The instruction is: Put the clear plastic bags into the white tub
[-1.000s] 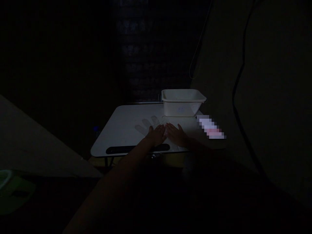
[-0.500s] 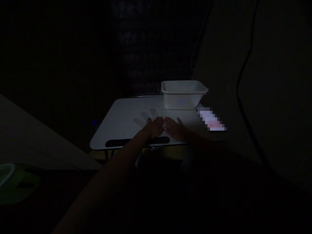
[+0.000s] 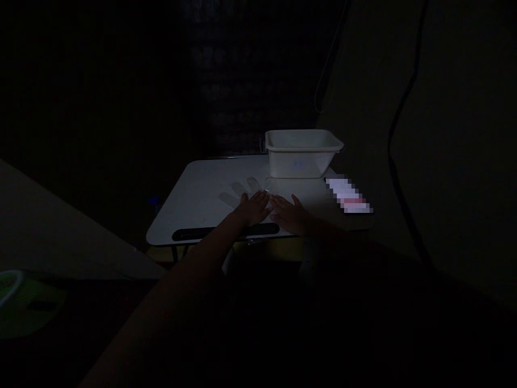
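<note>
My left hand (image 3: 255, 209) lies flat with its fingers stretched out, pointing up and to the right. Beside it, my right hand (image 3: 288, 213) is also flat, its thumb apart and its fingertips meeting those of the left. Under and beyond the fingers is a thin see-through plastic piece (image 3: 253, 186) with finger-shaped lobes, like a disposable glove. It lies on a white folding table (image 3: 194, 188), and my hands cover part of it. Dim light hides its exact outline.
A white plastic basin (image 3: 301, 161) stands at the table's back right. A blurred-out lit phone (image 3: 349, 195) lies at the right edge. A black slot strip (image 3: 194, 234) runs along the front. A green basket (image 3: 32, 310) is at lower left, and a dark cable (image 3: 393, 161) hangs at right.
The view has shifted slightly, so the table and basin appear a little higher and further left. Both hands stay flat in nearly the same place on the plastic piece.
</note>
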Motion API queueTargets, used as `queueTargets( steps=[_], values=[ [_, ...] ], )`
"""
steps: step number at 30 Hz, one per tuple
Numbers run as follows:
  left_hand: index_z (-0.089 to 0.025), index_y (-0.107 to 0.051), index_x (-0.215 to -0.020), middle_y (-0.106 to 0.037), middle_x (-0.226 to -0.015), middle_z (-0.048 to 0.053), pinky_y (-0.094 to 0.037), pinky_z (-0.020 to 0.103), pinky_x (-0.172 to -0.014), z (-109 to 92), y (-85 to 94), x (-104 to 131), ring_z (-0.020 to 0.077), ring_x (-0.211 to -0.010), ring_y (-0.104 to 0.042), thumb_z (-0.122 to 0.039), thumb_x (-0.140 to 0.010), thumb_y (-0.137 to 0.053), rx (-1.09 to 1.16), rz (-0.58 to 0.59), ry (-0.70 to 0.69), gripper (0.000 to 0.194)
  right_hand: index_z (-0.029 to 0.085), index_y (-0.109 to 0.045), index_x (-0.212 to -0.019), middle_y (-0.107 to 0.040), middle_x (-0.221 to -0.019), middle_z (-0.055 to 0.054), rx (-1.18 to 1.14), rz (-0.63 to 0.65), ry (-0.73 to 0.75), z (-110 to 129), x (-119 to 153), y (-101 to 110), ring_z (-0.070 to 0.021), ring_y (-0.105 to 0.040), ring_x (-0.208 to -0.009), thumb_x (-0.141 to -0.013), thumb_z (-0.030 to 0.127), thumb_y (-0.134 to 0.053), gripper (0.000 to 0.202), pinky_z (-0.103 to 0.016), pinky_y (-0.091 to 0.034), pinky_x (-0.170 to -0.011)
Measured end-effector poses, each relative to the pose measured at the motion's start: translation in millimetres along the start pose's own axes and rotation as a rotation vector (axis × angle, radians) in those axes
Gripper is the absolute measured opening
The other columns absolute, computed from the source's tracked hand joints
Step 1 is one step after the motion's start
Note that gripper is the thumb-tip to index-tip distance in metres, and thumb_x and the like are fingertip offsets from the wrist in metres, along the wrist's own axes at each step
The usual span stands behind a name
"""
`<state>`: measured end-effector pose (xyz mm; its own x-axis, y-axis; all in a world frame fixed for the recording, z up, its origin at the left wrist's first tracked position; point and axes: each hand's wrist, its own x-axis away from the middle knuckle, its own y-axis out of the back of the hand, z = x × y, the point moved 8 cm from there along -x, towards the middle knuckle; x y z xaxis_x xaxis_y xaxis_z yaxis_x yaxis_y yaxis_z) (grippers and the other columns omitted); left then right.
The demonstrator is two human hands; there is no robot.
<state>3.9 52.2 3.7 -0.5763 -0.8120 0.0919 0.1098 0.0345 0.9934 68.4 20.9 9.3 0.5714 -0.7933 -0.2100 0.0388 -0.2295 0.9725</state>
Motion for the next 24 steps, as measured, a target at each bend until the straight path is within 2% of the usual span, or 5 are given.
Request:
queueTargets(
  steps=[5,12,18,24],
  values=[
    [-0.013,-0.015,-0.131,-0.013,-0.139,0.009,-0.016,0.047,-0.095,4.3,-2.1,-1.0,0.0202,-0.127,-0.009,-0.044,-0.083,-0.007,0.003,-0.008,0.008,0.058,0.011,-0.036,-0.123,-0.031,-0.133,-0.015,-0.007,0.022,0.044,4.3,7.3,-6.8,-0.0217,-0.025,-0.123,-0.084,0.04,-0.019,0.051,-0.05,-0.02,-0.094],
    [-0.013,-0.015,-0.131,-0.013,-0.139,0.009,-0.014,0.048,-0.096,5.9,0.5,-1.3,0.0197,-0.126,-0.01,-0.045,-0.083,-0.006,0.024,-0.026,0.015,0.058,0.009,-0.029,-0.126,-0.028,-0.134,-0.015,-0.051,0.002,-0.024,-0.9,1.9,1.7,-0.0205,-0.024,-0.123,-0.085,0.038,-0.018,0.052,-0.051,-0.02,-0.094],
    [-0.012,-0.013,-0.131,-0.012,-0.139,0.01,-0.016,0.047,-0.095,3.7,-1.3,-0.9,0.0198,-0.127,-0.009,-0.044,-0.083,-0.006,0.007,-0.008,0.003,0.058,0.01,-0.035,-0.123,-0.029,-0.133,-0.015,-0.05,0.049,0.019,4.1,6.4,-5.1,-0.0229,-0.024,-0.123,-0.084,0.04,-0.021,0.051,-0.052,-0.02,-0.094],
    [-0.012,-0.013,-0.131,-0.012,-0.139,0.01,-0.015,0.046,-0.096,2.6,2.9,-0.4,0.0193,-0.127,-0.008,-0.043,-0.084,-0.006,0.024,-0.009,0.018,0.058,0.008,-0.031,-0.125,-0.028,-0.134,-0.015,-0.048,0.036,-0.002,1.8,3.4,-1.3,-0.022,-0.025,-0.123,-0.084,0.04,-0.019,0.053,-0.052,-0.02,-0.094]
  ],
)
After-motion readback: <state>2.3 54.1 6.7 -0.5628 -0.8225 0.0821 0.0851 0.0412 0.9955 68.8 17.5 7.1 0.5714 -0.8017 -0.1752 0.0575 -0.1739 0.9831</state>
